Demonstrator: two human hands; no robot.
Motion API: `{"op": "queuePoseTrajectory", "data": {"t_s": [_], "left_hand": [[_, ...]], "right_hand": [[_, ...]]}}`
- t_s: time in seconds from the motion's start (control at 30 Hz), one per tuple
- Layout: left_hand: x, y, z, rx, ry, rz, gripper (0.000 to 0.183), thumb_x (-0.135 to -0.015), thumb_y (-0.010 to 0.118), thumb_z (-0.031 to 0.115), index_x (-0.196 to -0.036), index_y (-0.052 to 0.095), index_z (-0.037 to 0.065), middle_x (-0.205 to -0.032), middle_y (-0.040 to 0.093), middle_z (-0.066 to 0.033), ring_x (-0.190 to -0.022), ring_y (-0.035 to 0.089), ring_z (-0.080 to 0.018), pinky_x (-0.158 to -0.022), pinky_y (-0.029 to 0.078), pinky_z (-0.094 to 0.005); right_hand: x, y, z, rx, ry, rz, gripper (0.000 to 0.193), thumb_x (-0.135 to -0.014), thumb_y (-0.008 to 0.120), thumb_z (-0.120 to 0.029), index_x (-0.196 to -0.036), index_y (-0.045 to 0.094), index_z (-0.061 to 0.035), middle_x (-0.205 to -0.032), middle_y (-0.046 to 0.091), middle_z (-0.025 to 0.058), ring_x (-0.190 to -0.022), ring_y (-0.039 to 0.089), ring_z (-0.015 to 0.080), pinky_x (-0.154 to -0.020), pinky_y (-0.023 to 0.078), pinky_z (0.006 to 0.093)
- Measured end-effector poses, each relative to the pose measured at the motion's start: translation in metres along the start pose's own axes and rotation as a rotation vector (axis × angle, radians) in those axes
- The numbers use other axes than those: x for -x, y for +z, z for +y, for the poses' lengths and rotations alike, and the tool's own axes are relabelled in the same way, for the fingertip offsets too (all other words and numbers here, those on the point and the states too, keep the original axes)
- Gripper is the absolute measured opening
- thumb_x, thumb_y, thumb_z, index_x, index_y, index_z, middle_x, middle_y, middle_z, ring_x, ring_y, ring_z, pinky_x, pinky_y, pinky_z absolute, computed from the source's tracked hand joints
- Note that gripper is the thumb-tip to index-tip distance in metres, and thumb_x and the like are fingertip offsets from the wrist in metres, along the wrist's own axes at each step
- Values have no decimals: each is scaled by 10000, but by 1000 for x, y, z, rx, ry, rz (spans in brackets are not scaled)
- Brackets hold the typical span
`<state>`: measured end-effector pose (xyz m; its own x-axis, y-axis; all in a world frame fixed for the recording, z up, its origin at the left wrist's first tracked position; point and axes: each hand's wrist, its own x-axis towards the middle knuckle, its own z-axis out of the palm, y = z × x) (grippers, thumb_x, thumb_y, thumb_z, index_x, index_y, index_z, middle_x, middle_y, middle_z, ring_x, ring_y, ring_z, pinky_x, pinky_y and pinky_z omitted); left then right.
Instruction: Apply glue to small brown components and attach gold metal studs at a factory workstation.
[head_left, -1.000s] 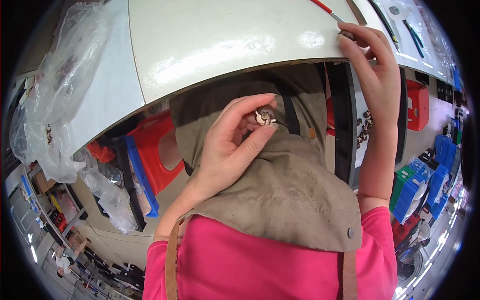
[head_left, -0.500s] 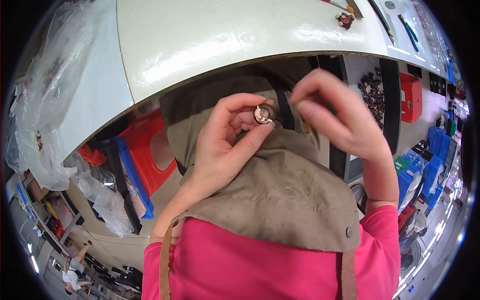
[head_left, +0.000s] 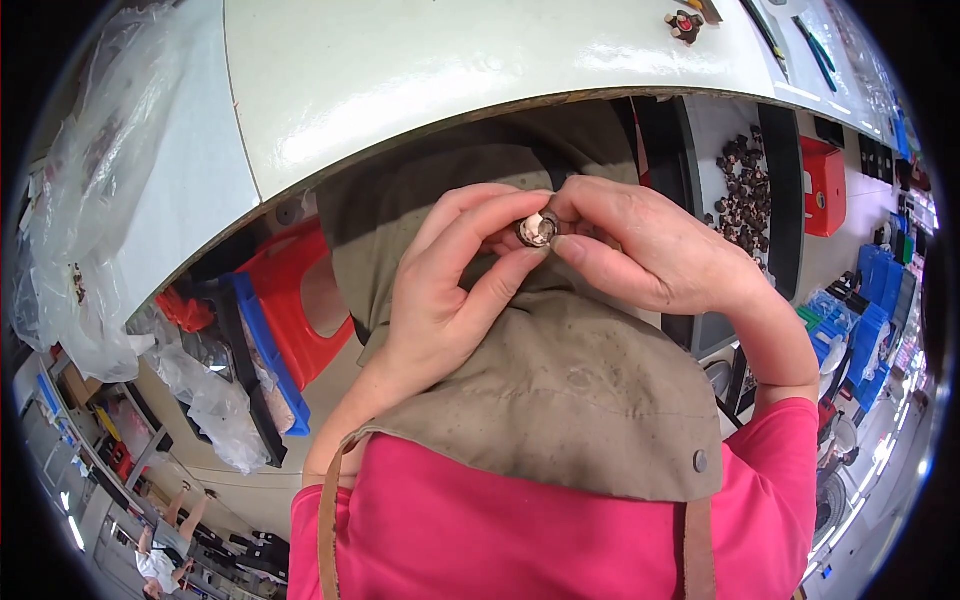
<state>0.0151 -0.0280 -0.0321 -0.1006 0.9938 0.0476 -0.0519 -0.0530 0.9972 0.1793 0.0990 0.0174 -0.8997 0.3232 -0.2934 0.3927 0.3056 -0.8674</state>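
Currently pinching small brown-and-cream piece in left hand, thumb below, fingers above, clamped on it. Holding it over lap, just short of table edge, ring-like round face turned up toward camera. Bringing right hand in from other side, thumb tip and bent index finger right at piece's right edge. Cannot tell whether right fingertips grip it or only touch; too small, partly hidden.

Wearing olive-brown apron over pink shirt. Facing pale worktable. Note on it, toward upper right, one brown figure with red patch, well apart from both hands. Note farther right long dark tool and green-handled tool.

Below table edge, right of right hand: dark tray holding many small brown pieces, scattered and heaped. Beyond that, red stool. Over on left: crumpled clear plastic bag hanging past table edge, blue bin beside red chair. Far lower left: another person, well away.
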Motion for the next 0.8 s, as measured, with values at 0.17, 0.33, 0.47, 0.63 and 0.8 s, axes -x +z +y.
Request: {"op": "queuePoseTrajectory", "data": {"t_s": [0.17, 0.33, 0.47, 0.63, 0.8], "left_hand": [[-1, 3, -1, -38, 39, 25, 329, -853, 605, -25, -1177, 589, 30, -1129, 520, -96, -897, 576, -142, -778, 489, -247], [-1, 2, -1, -160, 78, 24, 325, -845, 614, -21, -1161, 613, 53, -1077, 541, -88, -917, 583, -166, -775, 495, -258], [-1, 4, -1, -214, 71, 39, 327, -827, 631, -29, -1143, 622, 53, -1057, 551, -86, -916, 586, -172, -772, 498, -263], [2, 9, 0, -233, 40, 127, 356, -794, 652, -59, -1131, 628, 53, -1037, 554, -88, -893, 588, -159, -760, 498, -254], [1, 5, -6, -50, -6, 104, 340, -827, 628, -55, -1159, 596, 15, -1118, 514, -88, -936, 579, -134, -811, 488, -239]], "right_hand": [[-1, 1, 0, -55, 54, -68, 225, -897, 458, -186, -979, 495, 21, -823, 533, 144, -748, 530, 290, -688, 430, 368], [0, 10, 7, -49, 47, -72, 229, -868, 429, -136, -1015, 473, 34, -841, 528, 176, -752, 513, 335, -703, 426, 389], [0, 16, 1, -69, 47, 13, 211, -817, 410, -79, -986, 458, 39, -812, 507, 193, -722, 491, 363, -669, 409, 415], [-3, 21, -2, -110, 104, 78, 181, -804, 391, -63, -944, 445, 38, -778, 489, 200, -699, 474, 373, -646, 393, 432], [-5, 23, 2, -31, 39, 119, 161, -821, 404, -74, -924, 460, 37, -793, 511, 202, -728, 503, 383, -659, 409, 429]]}}
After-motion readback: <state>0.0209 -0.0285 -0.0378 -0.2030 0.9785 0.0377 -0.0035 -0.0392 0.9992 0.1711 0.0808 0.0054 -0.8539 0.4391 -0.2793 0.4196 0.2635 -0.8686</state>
